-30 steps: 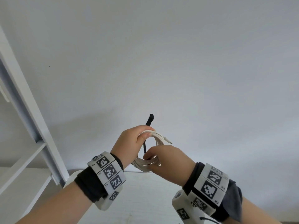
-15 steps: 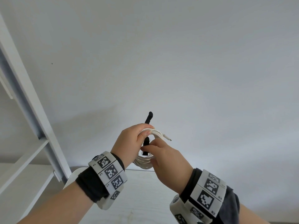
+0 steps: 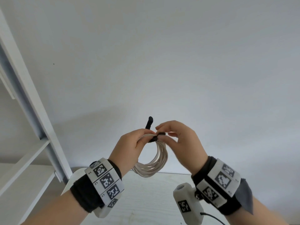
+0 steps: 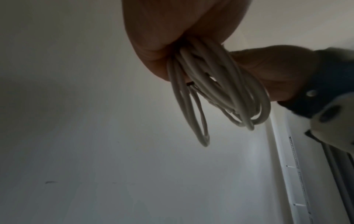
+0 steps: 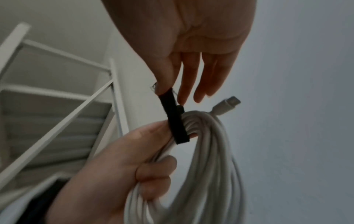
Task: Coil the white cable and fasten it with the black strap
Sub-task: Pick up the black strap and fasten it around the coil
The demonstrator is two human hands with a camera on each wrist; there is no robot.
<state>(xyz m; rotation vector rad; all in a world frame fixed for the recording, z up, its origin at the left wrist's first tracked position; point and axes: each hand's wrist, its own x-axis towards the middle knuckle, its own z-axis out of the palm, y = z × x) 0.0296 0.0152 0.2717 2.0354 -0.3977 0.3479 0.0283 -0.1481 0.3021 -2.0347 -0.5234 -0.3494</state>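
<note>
Head view: left hand [image 3: 129,143] clamps limp, light white coiled cable [image 3: 155,161]; right hand [image 3: 180,140] pinches soft black strap [image 3: 155,138] near its free end, best hold.

White shelf frame [image 3: 30,111] crowds the left; open air right of the hands

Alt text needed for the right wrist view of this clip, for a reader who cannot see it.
The right hand pinches one end of a black strap laid across the top of a coiled white cable, which the left hand grips. A cable plug pokes out above the coil; white shelving stands behind.
</note>
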